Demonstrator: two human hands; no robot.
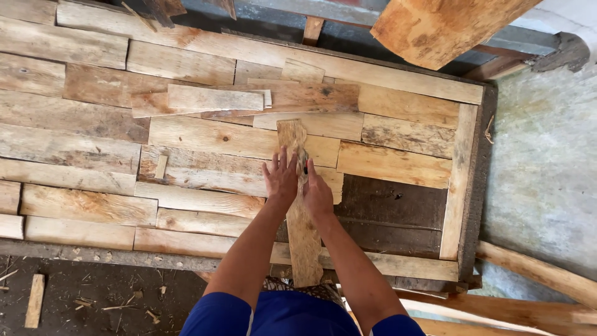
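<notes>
A long narrow wooden strip (300,230) lies upright across a large panel (461,168) covered with pieces of pale scrap wood. My left hand (280,176) rests flat on the panel at the strip's left edge, fingers spread. Against the strip's right edge presses my right hand (316,191), which seems to hold a small dark object; the fingers hide most of it. A dark uncovered patch of the panel (392,214) lies just right of the strip.
Loose short boards (214,98) lie on the panel's upper middle. A thick plank (438,25) leans at top right. Rough poles (541,274) lie on the concrete floor at right. Wood chips and an offcut (35,300) litter the dirt at bottom left.
</notes>
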